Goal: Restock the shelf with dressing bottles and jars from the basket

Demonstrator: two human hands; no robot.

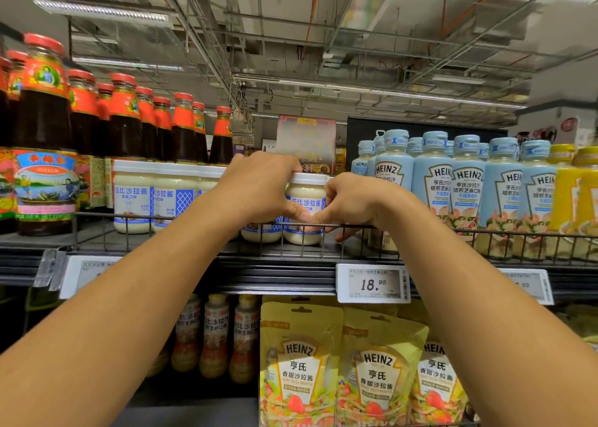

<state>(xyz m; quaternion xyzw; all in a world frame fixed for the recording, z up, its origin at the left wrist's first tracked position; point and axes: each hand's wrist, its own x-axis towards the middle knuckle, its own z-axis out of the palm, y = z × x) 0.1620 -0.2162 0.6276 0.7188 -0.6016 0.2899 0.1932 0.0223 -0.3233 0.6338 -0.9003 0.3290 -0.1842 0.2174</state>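
Supermarket strip lights and bare ceiling ducts hang over a condiment shelf (275, 266) where a person reaches in with both bare arms. A white-lidded jar (305, 190) of pale dressing stands upright on the shelf, just behind the wire rail (365, 226), caught between the two hands. The left grip (259, 187) curls its fingers over the lid's left edge, with the thumb pressed low on the blue-and-white label. The right grip (352, 200) closes on the jar's right side, its thumb and forefinger meeting the left thumb at the label's lower edge, the remaining fingers wrapped lower down near the jar's base. A neighbouring jar (260, 236) sits touching or just beside it on the left, largely hidden by the left wrist. More matching jars (132, 197) line up further left, beside dark sauce bottles (124, 119) with red caps. To the right stand pale blue Heinz bottles (430, 181), then yellow bottles (563, 187). A price tag (372, 284) reading 18.90 clips to the shelf edge, above yellow Heinz pouches (301, 362) and small bottles (215, 336) one level below.
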